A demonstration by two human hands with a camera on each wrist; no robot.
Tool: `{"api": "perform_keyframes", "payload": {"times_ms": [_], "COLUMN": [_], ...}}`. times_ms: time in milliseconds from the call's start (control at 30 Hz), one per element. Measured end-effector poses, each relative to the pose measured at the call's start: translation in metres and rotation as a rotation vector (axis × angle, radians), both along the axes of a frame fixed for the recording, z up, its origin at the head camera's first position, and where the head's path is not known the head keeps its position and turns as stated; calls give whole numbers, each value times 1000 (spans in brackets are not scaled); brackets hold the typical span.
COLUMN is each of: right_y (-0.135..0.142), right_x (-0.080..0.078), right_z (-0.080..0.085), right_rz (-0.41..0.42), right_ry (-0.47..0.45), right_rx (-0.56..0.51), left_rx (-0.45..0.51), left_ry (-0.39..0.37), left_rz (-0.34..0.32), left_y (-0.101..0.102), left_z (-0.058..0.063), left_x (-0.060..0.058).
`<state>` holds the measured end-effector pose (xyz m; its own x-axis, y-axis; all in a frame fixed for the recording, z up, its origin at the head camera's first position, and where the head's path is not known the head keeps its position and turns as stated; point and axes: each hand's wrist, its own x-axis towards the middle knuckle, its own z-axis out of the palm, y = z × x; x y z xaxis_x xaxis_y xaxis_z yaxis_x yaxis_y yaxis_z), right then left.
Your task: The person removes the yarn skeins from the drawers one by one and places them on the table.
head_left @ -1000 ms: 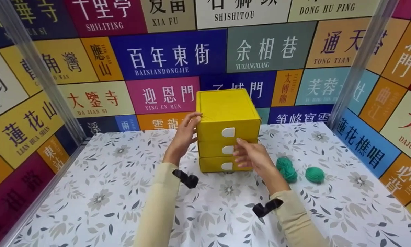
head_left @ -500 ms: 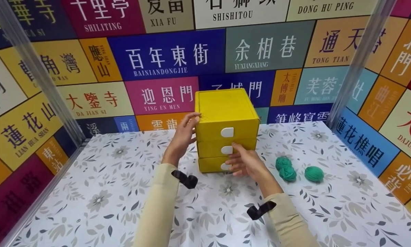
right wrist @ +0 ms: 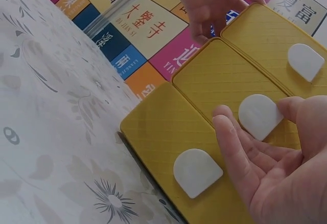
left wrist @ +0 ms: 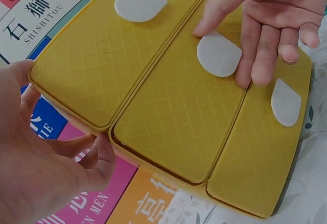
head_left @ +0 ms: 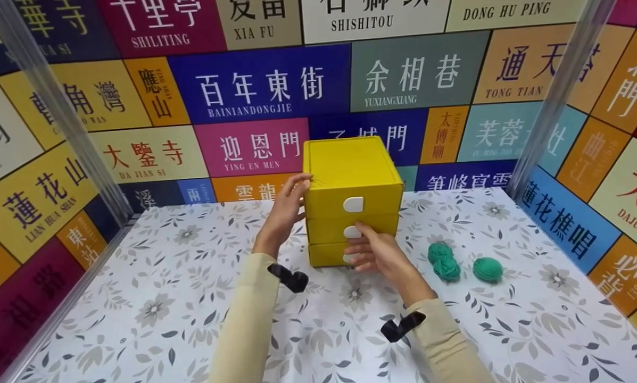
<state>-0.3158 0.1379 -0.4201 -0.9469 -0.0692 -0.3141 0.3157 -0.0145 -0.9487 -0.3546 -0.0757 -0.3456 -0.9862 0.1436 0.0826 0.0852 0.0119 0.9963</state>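
Observation:
A yellow three-drawer box [head_left: 350,162] stands on the table, each drawer front bearing a white tab handle. My left hand [head_left: 282,213] rests against its left side, fingertips at the upper edge; in the left wrist view a finger [left wrist: 23,71] touches the top corner. My right hand [head_left: 385,252] is at the front, with thumb and index finger at opposite edges of the middle drawer's handle [right wrist: 259,116], pinching it. The other fingers spread over the lower front, partly covering the bottom handle in the head view. All drawers look closed.
Two green yarn balls [head_left: 487,270] lie on the table to the right of the box, one of them lumpy [head_left: 444,261]. A floral white cloth [head_left: 153,314] covers the table. Colourful sign-patterned walls stand behind and at both sides, with clear corner posts [head_left: 563,80].
My right hand has moved left and slightly down across the front, its thumb and index finger reaching the middle handle. My left hand and the box have stayed in place.

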Motion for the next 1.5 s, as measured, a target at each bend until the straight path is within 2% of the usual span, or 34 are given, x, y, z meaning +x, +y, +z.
{"api": "perform_keyframes", "payload": {"times_ms": [267,667,1033,1500], "right_y": [4,7,10,11], "right_x": [1,2,5,11], "right_z": [-2,-2,-1,5], "right_rz": [19,11,19,106], "right_ry": [28,19,34,34], "right_rx": [-12,-2,8,80], "left_rx": [0,14,-16,-4], "left_ry": [-9,8,-12,-27], "left_rz": [3,1,8,12], "left_y": [4,6,8,1], "left_z": [1,0,1,1], "left_x": [0,-1,0,-1]}}
